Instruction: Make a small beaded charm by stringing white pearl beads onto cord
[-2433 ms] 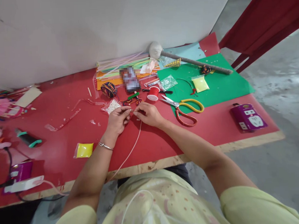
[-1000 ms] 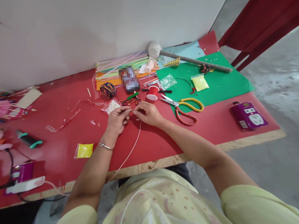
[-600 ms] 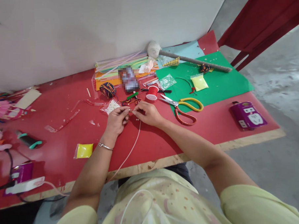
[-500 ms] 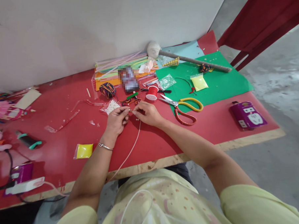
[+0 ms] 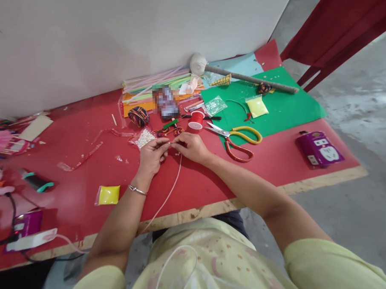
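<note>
Both hands have shifted slightly since the earlier frame, the left hand [image 5: 151, 157] and right hand [image 5: 193, 148] parting by a sliver. Nearest on my feed, a smooth pale cord [image 5: 166, 198] curves over the red table's [image 5: 195, 189] rough wooden edge toward the right hand; snagging it could, I judge, jerk the work. Beyond it, I see each hand pinched narrow, thumb to forefinger, meeting at a pale bit [image 5: 170, 143] too tiny for me to name. Slack fingertips could drop it among the few loose beads [image 5: 177, 153] below. Just beyond the left hand lies a crinkly clear bag [image 5: 144, 138] of round, pearly beads; a bump could spill them if its mouth is open, which I cannot tell. Right, scissors [image 5: 233, 139] lie spread, hard metal blades toward the right hand, so a careless reach risks a nick. Farther, a round spool [image 5: 196, 119] of glossy red thread might roll if nudged. Farthest sit a woolly yarn ball [image 5: 138, 116] and a flat phone [image 5: 167, 104].
</note>
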`<control>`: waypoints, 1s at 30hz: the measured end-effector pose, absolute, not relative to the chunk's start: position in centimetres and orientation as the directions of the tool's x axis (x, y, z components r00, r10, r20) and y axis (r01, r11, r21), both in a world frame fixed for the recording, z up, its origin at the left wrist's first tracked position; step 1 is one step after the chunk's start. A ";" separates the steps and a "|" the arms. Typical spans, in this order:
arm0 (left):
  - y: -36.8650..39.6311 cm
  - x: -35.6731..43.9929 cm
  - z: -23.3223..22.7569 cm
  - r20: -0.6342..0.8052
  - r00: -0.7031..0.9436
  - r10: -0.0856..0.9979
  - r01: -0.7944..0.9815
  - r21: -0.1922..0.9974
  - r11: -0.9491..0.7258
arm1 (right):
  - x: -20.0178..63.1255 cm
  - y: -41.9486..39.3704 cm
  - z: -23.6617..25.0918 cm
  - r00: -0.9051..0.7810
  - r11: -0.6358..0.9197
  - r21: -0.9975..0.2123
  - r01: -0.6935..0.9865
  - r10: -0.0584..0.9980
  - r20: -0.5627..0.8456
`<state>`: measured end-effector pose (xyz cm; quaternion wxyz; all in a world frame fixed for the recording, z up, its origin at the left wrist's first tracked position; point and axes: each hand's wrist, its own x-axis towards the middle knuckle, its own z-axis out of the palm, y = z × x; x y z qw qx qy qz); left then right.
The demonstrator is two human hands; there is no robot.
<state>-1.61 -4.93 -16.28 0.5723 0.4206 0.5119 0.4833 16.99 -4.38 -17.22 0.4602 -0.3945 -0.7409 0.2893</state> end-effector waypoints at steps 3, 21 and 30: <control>-5.0 -1.5 -16.3 -0.171 -0.003 0.985 -0.112 0.979 0.169 | 17.0 -4.4 -17.3 -0.268 0.530 -0.786 0.319 0.846 0.462; -6.0 -1.4 -16.2 -0.014 -0.016 1.000 0.181 0.983 0.017 | 17.0 -4.3 -17.6 -0.355 0.608 -0.744 0.278 0.784 0.509; -5.8 -1.1 -16.1 -0.103 -0.091 0.991 0.066 0.992 0.109 | 17.2 -4.5 -17.7 -0.338 0.581 -0.722 0.376 0.811 0.477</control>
